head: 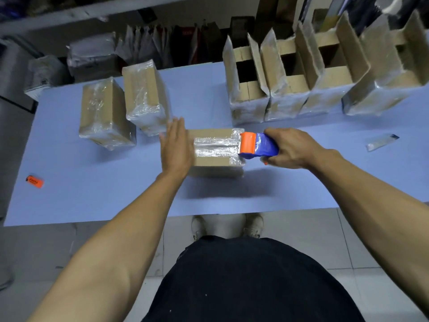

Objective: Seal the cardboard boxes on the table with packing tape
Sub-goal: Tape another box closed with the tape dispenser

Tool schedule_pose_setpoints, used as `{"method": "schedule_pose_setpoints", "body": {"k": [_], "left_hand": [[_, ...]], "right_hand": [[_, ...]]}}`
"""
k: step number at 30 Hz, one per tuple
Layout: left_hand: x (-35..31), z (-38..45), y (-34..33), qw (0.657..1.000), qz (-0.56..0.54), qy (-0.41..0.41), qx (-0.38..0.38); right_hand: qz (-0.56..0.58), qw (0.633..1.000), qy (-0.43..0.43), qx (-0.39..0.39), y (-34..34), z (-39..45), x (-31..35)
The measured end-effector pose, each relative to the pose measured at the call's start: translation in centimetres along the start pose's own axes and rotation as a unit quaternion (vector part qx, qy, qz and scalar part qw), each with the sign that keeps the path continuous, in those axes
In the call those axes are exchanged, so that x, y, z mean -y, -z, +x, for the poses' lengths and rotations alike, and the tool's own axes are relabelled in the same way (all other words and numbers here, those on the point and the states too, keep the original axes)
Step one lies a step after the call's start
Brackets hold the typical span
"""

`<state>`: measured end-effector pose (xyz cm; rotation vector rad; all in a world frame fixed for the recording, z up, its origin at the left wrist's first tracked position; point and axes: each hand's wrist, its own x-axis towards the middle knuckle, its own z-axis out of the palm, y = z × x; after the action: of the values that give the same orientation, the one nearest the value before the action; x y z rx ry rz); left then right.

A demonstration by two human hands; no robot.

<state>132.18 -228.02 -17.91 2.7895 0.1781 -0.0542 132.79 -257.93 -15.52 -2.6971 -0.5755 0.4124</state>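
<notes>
A small cardboard box (pixel 213 163) lies in the middle of the blue table (pixel 92 196), with clear tape running across its top. My left hand (pixel 175 149) presses flat on the box's left end, fingers straight. My right hand (pixel 292 148) grips a blue and orange tape dispenser (pixel 257 146), whose orange end sits at the box's right edge. Two closed, taped boxes (pixel 105 115) (pixel 145 96) stand at the left rear. A row of several open boxes (pixel 285 89) with raised flaps stands at the right rear.
An orange lighter-sized object (pixel 34 181) lies near the table's left front. A small clear-wrapped item (pixel 381 142) lies at the right. Bags and cardboard are stacked behind the table. The table's front edge is close to my body.
</notes>
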Motion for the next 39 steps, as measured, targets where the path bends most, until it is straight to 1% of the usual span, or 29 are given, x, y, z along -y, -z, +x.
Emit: {"method": "schedule_pose_setpoints", "body": {"k": [2, 3, 5, 10, 12, 14, 16, 18, 22, 25, 27, 29, 33, 36, 39], "left_hand": [[-3.4, -0.3, -1.2, 0.993, 0.017, -0.092, 0.069], [-4.8, -0.5, -1.9, 0.989, 0.025, -0.111, 0.095], [-6.1, -0.7, -2.8, 0.987, 0.046, -0.111, 0.109], [-5.6, -1.0, -3.1, 0.985, 0.058, -0.114, 0.116], [-5.8, -0.9, -3.3, 0.985, 0.055, -0.11, 0.121], [-5.9, -0.8, -3.3, 0.984, 0.055, -0.109, 0.129], [-5.9, -0.7, -3.1, 0.984, 0.056, -0.108, 0.127], [-6.0, -0.8, -3.2, 0.985, 0.05, -0.111, 0.12], [-6.0, -0.8, -3.2, 0.987, 0.027, -0.11, 0.113], [-6.2, -0.6, -3.3, 0.989, 0.012, -0.105, 0.107], [-6.2, -0.2, -3.2, 0.989, 0.007, -0.118, 0.092], [-6.0, 0.6, -2.9, 0.986, 0.024, -0.134, 0.092], [-5.9, 2.3, -2.4, 0.979, 0.071, -0.157, 0.109], [-5.5, 3.1, -2.0, 0.972, 0.073, -0.163, 0.154], [-3.7, 2.5, -1.3, 0.969, 0.043, -0.122, 0.21]], "right_hand": [[0.014, 1.0, -0.003, -0.003, -0.4, -0.1, -0.1], [0.023, 1.0, -0.006, -0.005, -0.6, -0.2, -0.2], [0.042, 0.999, -0.015, -0.009, -1.1, -0.4, -0.4], [0.07, 0.997, -0.001, -0.023, -1.9, -0.9, -1.1], [0.079, 0.997, -0.004, -0.015, -2.1, -1.6, -2.2], [0.077, 0.997, -0.026, 0.002, -2.2, -2.9, -4.1], [0.047, 0.997, -0.054, 0.022, -2.2, -3.8, -5.5], [0.013, 0.998, -0.063, 0.026, -2.3, -3.5, -5.5], [-0.053, 0.997, -0.05, 0.031, -3.1, -1.1, -2.6], [-0.1, 0.992, -0.061, 0.04, -2.9, 0.3, -0.5], [-0.141, 0.987, -0.065, 0.048, -2.4, 1.1, 0.8], [-0.177, 0.98, -0.069, 0.061, -2.0, 1.6, 2.0], [-0.224, 0.968, -0.098, 0.064, -1.6, 2.6, 4.4], [-0.237, 0.963, -0.107, 0.075, -2.2, 3.4, 5.7], [-0.219, 0.965, -0.132, 0.059, -2.9, 3.6, 5.6]]}}
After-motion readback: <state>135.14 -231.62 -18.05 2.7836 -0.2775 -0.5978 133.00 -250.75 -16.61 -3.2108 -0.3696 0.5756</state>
